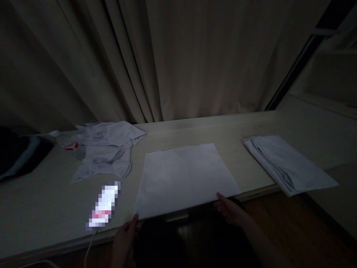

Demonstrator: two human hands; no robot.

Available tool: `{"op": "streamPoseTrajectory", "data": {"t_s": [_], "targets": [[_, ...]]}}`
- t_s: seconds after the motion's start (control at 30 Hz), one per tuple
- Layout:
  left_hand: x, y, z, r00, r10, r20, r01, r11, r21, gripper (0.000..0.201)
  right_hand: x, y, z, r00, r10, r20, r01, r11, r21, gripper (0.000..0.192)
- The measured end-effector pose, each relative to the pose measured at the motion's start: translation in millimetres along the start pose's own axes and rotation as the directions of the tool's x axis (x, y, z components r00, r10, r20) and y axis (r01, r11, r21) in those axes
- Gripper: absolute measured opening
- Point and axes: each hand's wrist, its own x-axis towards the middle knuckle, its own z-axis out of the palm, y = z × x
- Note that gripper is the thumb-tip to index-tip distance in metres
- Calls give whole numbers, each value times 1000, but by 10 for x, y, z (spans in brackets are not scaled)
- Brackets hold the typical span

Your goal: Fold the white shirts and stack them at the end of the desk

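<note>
White folded cloth (185, 176) at desk edge (259, 191): left hand (124, 238), right hand (231, 210) apart, each pinching a near corner; keep pull even.

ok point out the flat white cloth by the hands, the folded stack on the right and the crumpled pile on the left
flat white cloth (185, 175), head view, middle of its top surface
folded stack (290, 163), head view, centre of the top layer
crumpled pile (108, 149), head view, middle of the heap

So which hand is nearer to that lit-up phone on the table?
Left. The left hand sits just right of the phone; the right hand is far across the folded cloth.
</note>
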Motion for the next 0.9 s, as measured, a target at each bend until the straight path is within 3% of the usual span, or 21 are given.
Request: {"op": "streamPoseTrajectory", "data": {"t_s": [0.1,0.2,0.3,0.37,0.43,0.5,0.57,0.6,0.63,0.67,0.73,0.9], "targets": [[-43,-77,-169,991,-49,-122,49,999,2,52,-162,41,-374,979,-203,-33,192,960,-206,30],[-110,-66,-280,981,-45,-188,47,999,7,49,-300,5,-725,944,-313,-102,263,904,-338,39],[-116,59,-233,969,135,-209,-128,991,44,52,-359,-145,-868,909,-392,-142,294,844,-448,52],[-55,167,-112,930,302,-211,-281,952,124,56,-343,-266,-824,856,-497,-141,348,756,-555,56],[54,259,57,843,500,-200,-445,856,265,57,-279,-368,-701,733,-671,-110,426,579,-695,53],[188,320,242,707,695,-135,-589,683,432,54,-161,-438,-543,536,-844,-7,474,308,-825,47],[317,344,413,588,808,-48,-648,505,570,50,14,-473,-394,342,-932,122,435,42,-899,46],[372,343,488,557,831,-13,-647,443,621,49,118,-478,-334,274,-943,189,395,-68,-916,46],[418,335,553,543,840,5,-631,404,662,48,230,-476,-286,236,-940,246,347,-155,-925,47],[457,321,609,543,840,8,-605,385,697,48,344,-470,-253,227,-930,290,298,-218,-930,48],[517,291,698,554,832,-2,-555,371,745,50,561,-454,-224,259,-904,341,217,-290,-932,51],[642,343,805,582,813,-15,-523,388,759,52,864,-547,-267,308,-881,359,134,-334,-933,56]]}}
